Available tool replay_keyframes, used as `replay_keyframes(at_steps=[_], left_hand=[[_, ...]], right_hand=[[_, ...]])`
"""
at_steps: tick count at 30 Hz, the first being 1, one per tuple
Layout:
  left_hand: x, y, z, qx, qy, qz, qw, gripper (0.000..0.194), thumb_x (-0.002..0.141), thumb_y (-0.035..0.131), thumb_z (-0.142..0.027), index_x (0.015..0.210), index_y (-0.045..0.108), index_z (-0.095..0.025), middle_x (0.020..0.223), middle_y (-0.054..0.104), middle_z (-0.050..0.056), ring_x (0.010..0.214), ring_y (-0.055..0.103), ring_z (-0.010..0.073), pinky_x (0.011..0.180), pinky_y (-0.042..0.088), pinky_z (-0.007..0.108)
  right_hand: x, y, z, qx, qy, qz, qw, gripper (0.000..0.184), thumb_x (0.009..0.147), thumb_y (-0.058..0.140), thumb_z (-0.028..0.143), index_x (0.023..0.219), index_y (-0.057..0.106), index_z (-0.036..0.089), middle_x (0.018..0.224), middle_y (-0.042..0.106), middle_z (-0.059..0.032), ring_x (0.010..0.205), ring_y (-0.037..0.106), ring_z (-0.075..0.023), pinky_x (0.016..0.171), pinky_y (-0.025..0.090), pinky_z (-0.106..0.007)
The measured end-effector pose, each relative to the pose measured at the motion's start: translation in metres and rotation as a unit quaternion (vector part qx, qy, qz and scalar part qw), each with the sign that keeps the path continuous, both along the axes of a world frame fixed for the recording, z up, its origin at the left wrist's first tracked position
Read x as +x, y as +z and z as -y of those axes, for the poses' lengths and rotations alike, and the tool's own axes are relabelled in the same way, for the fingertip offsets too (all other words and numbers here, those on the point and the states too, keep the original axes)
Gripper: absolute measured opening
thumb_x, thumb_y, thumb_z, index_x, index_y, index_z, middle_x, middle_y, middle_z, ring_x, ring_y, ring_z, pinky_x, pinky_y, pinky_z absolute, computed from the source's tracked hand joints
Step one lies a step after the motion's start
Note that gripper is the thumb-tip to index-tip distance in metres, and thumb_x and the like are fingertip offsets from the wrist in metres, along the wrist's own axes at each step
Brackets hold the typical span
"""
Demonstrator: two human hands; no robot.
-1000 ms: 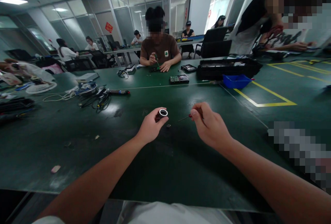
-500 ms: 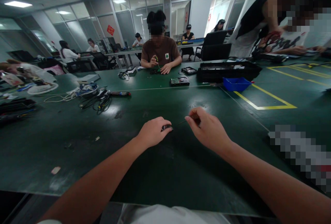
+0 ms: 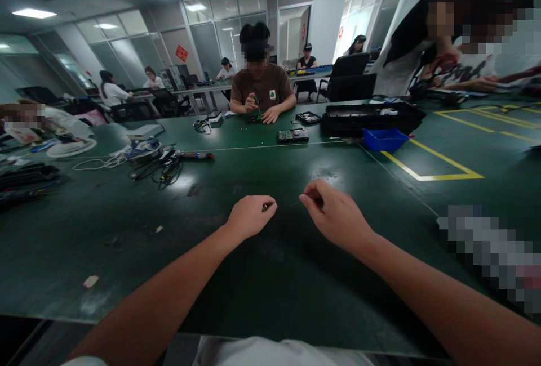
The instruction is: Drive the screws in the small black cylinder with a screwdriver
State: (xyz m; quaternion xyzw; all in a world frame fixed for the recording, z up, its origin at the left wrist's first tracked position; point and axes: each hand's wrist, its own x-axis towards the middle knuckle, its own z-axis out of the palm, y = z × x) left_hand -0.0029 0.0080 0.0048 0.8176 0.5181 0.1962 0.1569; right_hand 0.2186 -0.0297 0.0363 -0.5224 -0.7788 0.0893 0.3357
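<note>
My left hand point(image 3: 252, 215) is closed around a small dark piece with a shiny edge point(image 3: 266, 207), mostly hidden by the thumb and fingers. Just to its right, my right hand point(image 3: 338, 211) pinches a thin, needle-like rod point(image 3: 295, 204) between thumb and forefinger. The rod's tip points left toward the small piece, with a gap between them. Both hands are low over the green tabletop point(image 3: 270, 276). What kind of piece and rod these are is too small to tell.
Across the table a person point(image 3: 262, 87) works with a screwdriver. Before them lie a circuit-board device point(image 3: 292, 135), a black tray point(image 3: 372, 117) and a blue bin point(image 3: 385, 139). Tangled cables point(image 3: 167, 168) lie at left. A blurred-out object point(image 3: 486, 248) is at right.
My left thumb and fingers have closed further over the small piece, so less of it shows. My right hand has moved slightly left and down with the rod.
</note>
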Motion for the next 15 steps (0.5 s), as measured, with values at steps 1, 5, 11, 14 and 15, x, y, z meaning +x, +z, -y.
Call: replay_keyframes(at_steps=[1, 5, 11, 14, 15], left_hand=[[-0.004, 0.002, -0.003, -0.029, 0.016, 0.047, 0.998, 0.027, 0.093, 0.051, -0.039, 0.101, 0.072, -0.024, 0.095, 0.071, 0.005, 0.078, 0.065, 0.0204, 0.068, 0.048, 0.031], [-0.027, 0.018, -0.015, -0.129, 0.095, 0.242, 0.957, 0.025, 0.086, 0.057, -0.034, 0.102, 0.069, -0.019, 0.091, 0.071, 0.006, 0.056, 0.058, 0.0126, 0.055, 0.043, 0.026], [-0.100, 0.049, -0.029, -0.168, 0.233, 0.543, 0.789, 0.017, 0.082, 0.056, -0.024, 0.093, 0.063, -0.014, 0.076, 0.057, 0.002, 0.050, 0.047, 0.0089, 0.040, 0.023, 0.020], [-0.146, 0.061, -0.023, -0.107, 0.328, 0.587, 0.733, 0.009, 0.086, 0.051, -0.021, 0.081, 0.054, -0.014, 0.067, 0.051, 0.000, 0.051, 0.045, 0.0091, 0.043, 0.027, 0.019], [-0.162, 0.064, -0.019, -0.087, 0.346, 0.585, 0.728, 0.008, 0.087, 0.048, -0.019, 0.082, 0.052, -0.015, 0.067, 0.050, -0.001, 0.052, 0.046, 0.0087, 0.046, 0.030, 0.019]], right_hand=[[0.000, 0.000, 0.000, 0.001, 0.002, -0.001, 1.000, 0.009, 0.096, 0.051, 0.030, 0.094, 0.053, 0.021, 0.081, 0.067, -0.0039, 0.071, 0.063, -0.0193, 0.063, 0.045, -0.032], [0.002, 0.000, 0.000, -0.003, 0.009, -0.005, 1.000, 0.009, 0.096, 0.050, 0.030, 0.094, 0.054, 0.022, 0.082, 0.068, -0.0044, 0.073, 0.064, -0.0199, 0.063, 0.046, -0.033], [0.003, -0.003, -0.002, -0.012, 0.013, -0.007, 1.000, 0.009, 0.097, 0.050, 0.030, 0.095, 0.054, 0.022, 0.084, 0.067, -0.0041, 0.075, 0.063, -0.0198, 0.065, 0.047, -0.034], [0.003, -0.003, -0.003, -0.014, 0.015, -0.009, 1.000, 0.010, 0.097, 0.051, 0.031, 0.096, 0.055, 0.022, 0.084, 0.067, -0.0041, 0.075, 0.063, -0.0197, 0.065, 0.047, -0.034], [0.003, -0.004, -0.003, -0.016, 0.016, -0.009, 1.000, 0.010, 0.097, 0.051, 0.031, 0.096, 0.055, 0.022, 0.084, 0.067, -0.0040, 0.075, 0.064, -0.0197, 0.065, 0.047, -0.034]])
